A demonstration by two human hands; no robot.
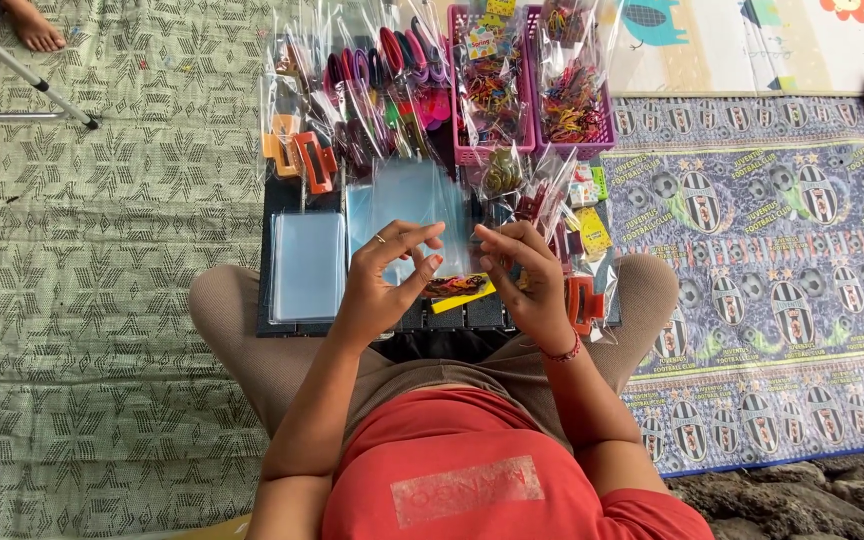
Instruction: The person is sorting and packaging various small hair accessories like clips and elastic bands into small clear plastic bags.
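Clear bag [452,240] pinched between left hand [384,285] and right hand [524,275], over black tray [282,325]; hair ties [455,286] inside, mouth unsealed. Filled packs [392,90] behind, empty sleeves [308,265] left.

Counting what's clear: two hands, left hand [384,283] and right hand [527,280], both on one clear plastic bag [432,215], plus one pink basket [530,142] with at least two bags of hair ties. Two orange claw clips [302,155] on the left, one more [580,300] by the right wrist, one stack of clear sleeves [308,265]. Hairbands up top are too bunched to count.
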